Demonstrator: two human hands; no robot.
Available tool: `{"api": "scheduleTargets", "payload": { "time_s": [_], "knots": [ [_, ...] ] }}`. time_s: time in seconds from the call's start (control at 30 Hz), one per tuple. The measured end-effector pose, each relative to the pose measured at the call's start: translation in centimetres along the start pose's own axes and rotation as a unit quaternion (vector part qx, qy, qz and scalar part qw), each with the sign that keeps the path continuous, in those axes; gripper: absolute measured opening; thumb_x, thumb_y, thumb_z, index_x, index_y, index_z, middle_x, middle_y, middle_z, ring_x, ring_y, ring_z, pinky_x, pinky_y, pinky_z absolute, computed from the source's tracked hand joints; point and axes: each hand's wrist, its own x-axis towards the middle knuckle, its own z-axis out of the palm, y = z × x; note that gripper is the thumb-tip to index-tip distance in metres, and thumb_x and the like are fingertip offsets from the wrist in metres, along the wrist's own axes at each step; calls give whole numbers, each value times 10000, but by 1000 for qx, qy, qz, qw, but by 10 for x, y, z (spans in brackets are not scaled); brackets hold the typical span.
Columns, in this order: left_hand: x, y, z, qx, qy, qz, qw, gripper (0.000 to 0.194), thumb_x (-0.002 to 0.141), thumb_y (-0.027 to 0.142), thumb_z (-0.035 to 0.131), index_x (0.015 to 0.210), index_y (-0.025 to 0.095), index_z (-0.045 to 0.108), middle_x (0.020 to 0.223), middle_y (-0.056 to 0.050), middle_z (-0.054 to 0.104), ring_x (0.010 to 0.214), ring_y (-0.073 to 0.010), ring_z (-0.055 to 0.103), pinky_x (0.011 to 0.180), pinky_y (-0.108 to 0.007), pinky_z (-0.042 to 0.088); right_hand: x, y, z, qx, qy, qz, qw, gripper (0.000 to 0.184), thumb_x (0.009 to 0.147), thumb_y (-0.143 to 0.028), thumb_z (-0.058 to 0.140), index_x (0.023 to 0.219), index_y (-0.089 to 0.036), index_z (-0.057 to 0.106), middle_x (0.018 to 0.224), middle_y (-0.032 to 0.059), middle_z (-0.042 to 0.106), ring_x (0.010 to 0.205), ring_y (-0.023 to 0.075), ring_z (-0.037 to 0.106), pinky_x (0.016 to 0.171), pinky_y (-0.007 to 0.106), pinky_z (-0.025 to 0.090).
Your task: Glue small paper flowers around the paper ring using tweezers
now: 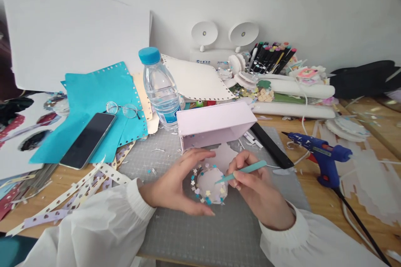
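On the grey cutting mat (200, 233) lies a small round paper piece (210, 181), its rim dotted with tiny white, yellow, lilac and blue paper flowers. My left hand (178, 183) curves around its left side, thumb and fingers spread wide apart; whether they touch the rim I cannot tell. Between the thumb and fingers of my right hand (255, 187) is a slim teal tool (250, 168), whose exact kind does not show. Its thin end points down over the middle of the round piece. Just behind stands a pale lilac paper box (216, 119), its open side facing me.
A water bottle (161, 89) stands behind the mat. To the left are a phone (88, 139), glasses (123, 109), blue sheets (97, 87) and punched paper strips (62, 200). A blue glue gun (326, 156) with its cord is at right; markers (272, 56) stand at the back.
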Motion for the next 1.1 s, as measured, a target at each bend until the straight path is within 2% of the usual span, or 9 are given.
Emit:
{"api": "scheduleTargets", "payload": {
  "time_s": [0.2, 0.43, 0.6, 0.7, 0.77, 0.83, 0.97, 1.03, 1.1],
  "knots": [
    [2, 2, 1, -8, -21, -13, 1000, 764, 606, 412, 825, 1259, 218, 478, 1115, -117, 618, 1001, -275, 594, 856, -395, 490, 3, 1, 0, 31, 16, 10, 999, 204, 740, -276, 704, 740, -205, 512, 612, -33, 505, 536, 93, 421, 539, 236, 335],
    [2, 3, 0, 7, -39, -48, 998, 724, 602, 434, 811, 1227, 233, 507, 1090, -100, 615, 1015, -278, 577, 884, -400, 480, 12, -6, -6, 113, 90, 4, 990, 138, 675, -195, 694, 669, -187, 556, 541, -31, 468, 502, 83, 399, 511, 218, 346],
    [1, 5, -1, 29, -79, -46, 995, 897, 567, 486, 835, 1324, 243, 421, 1255, -130, 544, 1145, -311, 532, 971, -438, 456, 24, -8, -20, 207, 167, 50, 963, 56, 646, -148, 635, 654, -166, 583, 482, -24, 451, 468, 75, 361, 486, 207, 370],
    [-2, 22, -7, 34, -73, -42, 996, 984, 609, 565, 784, 1411, 252, 309, 1390, -140, 446, 1255, -327, 456, 1046, -463, 405, 28, -9, -25, 256, 175, 88, 946, 59, 637, -127, 615, 638, -155, 563, 470, -23, 427, 465, 71, 366, 466, 191, 357],
    [-6, 40, -19, 53, -58, -52, 996, 773, 765, 532, 673, 1404, 253, 341, 1409, -122, 440, 1285, -303, 435, 1066, -443, 391, 30, -9, -26, 273, 166, 91, 943, 93, 641, -116, 607, 611, -154, 528, 482, -24, 422, 460, 66, 360, 459, 190, 352],
    [-13, 54, -39, 137, 44, -81, 986, 436, 879, 399, 573, 1282, 261, 481, 1311, -94, 539, 1220, -264, 498, 1030, -411, 418, 29, -10, -26, 275, 160, 88, 944, 122, 653, -113, 601, 596, -155, 503, 492, -22, 425, 457, 64, 356, 455, 194, 351],
    [-40, 46, -98, 313, 254, -203, 892, 309, 854, 421, 550, 1105, 243, 571, 1129, -45, 630, 1030, -228, 601, 938, -367, 467, 28, -9, -25, 273, 162, 88, 944, 124, 671, -98, 585, 602, -158, 500, 484, -19, 427, 455, 69, 359, 447, 197, 353],
    [-60, 24, -129, 404, 281, -294, 819, 423, 820, 473, 523, 1145, 203, 547, 1150, -72, 622, 1063, -252, 590, 943, -377, 460, 28, -8, -25, 275, 161, 91, 944, 121, 676, -94, 574, 607, -160, 501, 476, -19, 429, 451, 72, 360, 446, 199, 358],
    [-80, -2, -152, 507, 253, -415, 712, 619, 773, 537, 512, 1246, 138, 480, 1186, -137, 593, 1158, -314, 527, 976, -421, 422, 28, -8, -26, 277, 160, 92, 943, 112, 679, -93, 564, 615, -162, 502, 472, -20, 430, 449, 73, 361, 445, 199, 362]
  ]
}}
